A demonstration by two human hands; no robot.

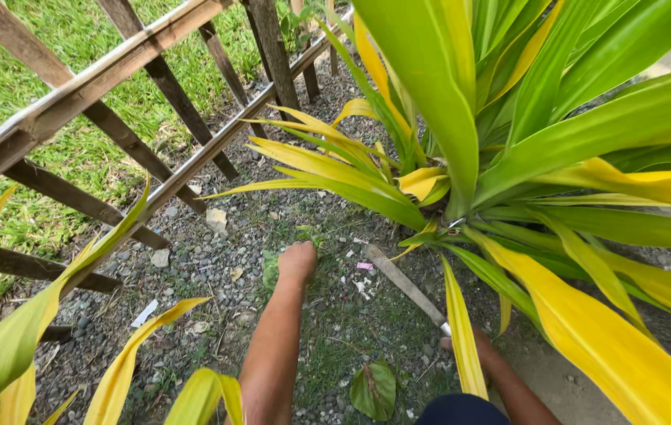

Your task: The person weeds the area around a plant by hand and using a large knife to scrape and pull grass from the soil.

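Your left hand (298, 261) is clenched low on the gravel ground (217, 267), fingers curled under, apparently gripping a small green weed (271, 269) just left of the fist; what sits inside the fist can't be seen. Your right hand (455, 343) is mostly hidden behind a yellow leaf (461, 334) of the big plant (461, 157), so its grip can't be told for sure, but it sits at the handle end of a long blade (402, 281). That blade lies between your two hands, its far tip pointing toward the plant's base, just right of the left fist and not touching it. The plant's base is beyond the blade tip. A wooden slat fence (115, 86) runs left of the plant, grass (52, 47) behind it. A fallen green leaf (373, 388) lies on the gravel near the right forearm.
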